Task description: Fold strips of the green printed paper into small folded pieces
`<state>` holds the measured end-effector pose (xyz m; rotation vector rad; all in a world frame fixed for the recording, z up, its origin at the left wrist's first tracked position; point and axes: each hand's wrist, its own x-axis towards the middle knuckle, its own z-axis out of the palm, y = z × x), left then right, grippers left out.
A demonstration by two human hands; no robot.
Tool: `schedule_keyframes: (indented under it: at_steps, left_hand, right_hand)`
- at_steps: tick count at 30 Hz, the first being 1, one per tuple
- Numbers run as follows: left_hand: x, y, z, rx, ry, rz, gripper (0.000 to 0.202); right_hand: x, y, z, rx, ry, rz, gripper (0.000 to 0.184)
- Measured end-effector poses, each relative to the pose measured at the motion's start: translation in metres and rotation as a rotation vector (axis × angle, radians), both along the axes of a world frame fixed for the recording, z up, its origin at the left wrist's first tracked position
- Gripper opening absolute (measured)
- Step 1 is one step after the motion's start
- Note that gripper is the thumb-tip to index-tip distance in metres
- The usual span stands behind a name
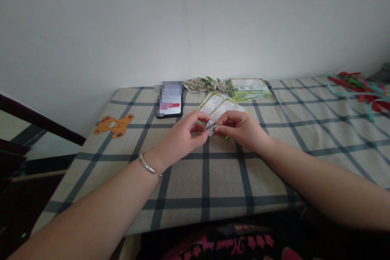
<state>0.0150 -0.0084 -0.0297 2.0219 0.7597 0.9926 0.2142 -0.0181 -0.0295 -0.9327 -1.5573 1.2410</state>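
My left hand point(183, 135) and my right hand point(240, 129) meet over the middle of the checked tablecloth point(213, 174). Both pinch a small folded piece of printed paper point(211, 127) between their fingertips. Just behind the hands lie a few flat green and white printed leaflets point(217, 105), fanned out on the cloth. A silver bangle sits on my left wrist.
A phone point(170, 100) lies face up behind the hands to the left. Several small folded paper pieces point(204, 84) and a stack of leaflets point(249, 87) lie along the wall. Red and green ribbons point(362, 89) lie at the far right. The table's left edge drops to the floor.
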Motion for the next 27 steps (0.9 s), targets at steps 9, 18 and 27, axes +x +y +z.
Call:
schedule_keyframes:
  at_steps: [9, 18, 27]
  left_hand:
    - [0.0, 0.003, -0.003, 0.063, -0.007, 0.044, 0.036]
    - [-0.008, 0.002, 0.004, 0.343, 0.166, 0.121, 0.043]
    - [-0.008, 0.001, 0.006, 0.478, 0.325, 0.15, 0.039]
  right_hand:
    - [0.005, 0.002, -0.002, 0.265, -0.176, -0.053, 0.004]
    - [0.01, 0.001, -0.002, 0.466, -0.407, -0.133, 0.012]
    - [0.003, 0.001, 0.002, 0.123, -0.185, -0.062, 0.013]
